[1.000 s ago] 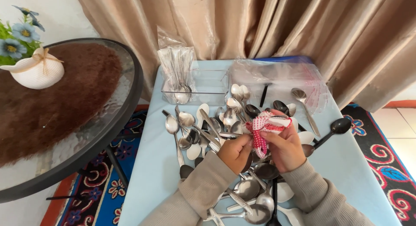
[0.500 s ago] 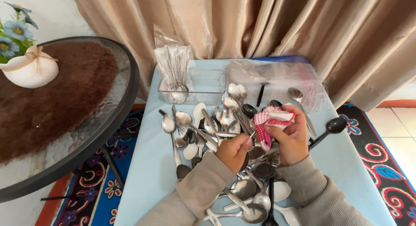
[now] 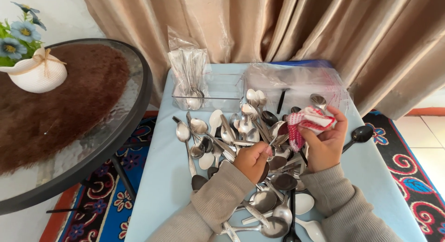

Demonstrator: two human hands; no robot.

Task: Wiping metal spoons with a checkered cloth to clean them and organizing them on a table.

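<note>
Left hand (image 3: 252, 161) is curled into a fist around the handle of a shiny metal spoon (image 3: 274, 139), held just above the big pile of metal and black spoons (image 3: 222, 135) on the light blue table (image 3: 162, 177). Right hand (image 3: 327, 142) has its fingers closed around a bunched-up red and white checked cloth (image 3: 308, 124), pressed up against the spoon's end.

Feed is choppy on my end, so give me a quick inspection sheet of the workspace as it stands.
Surface: light blue table.
Job's things: red-and-white cloth; thin utensil handle leading into the cloth.
Clutter: spoon pile; clear tray; plastic bags.
Grips: left hand shut on handle; right hand shut on cloth.
Cables: nothing seen.
Surroundings: beige curtain; round glass table; white vase; patterned rug.
</note>
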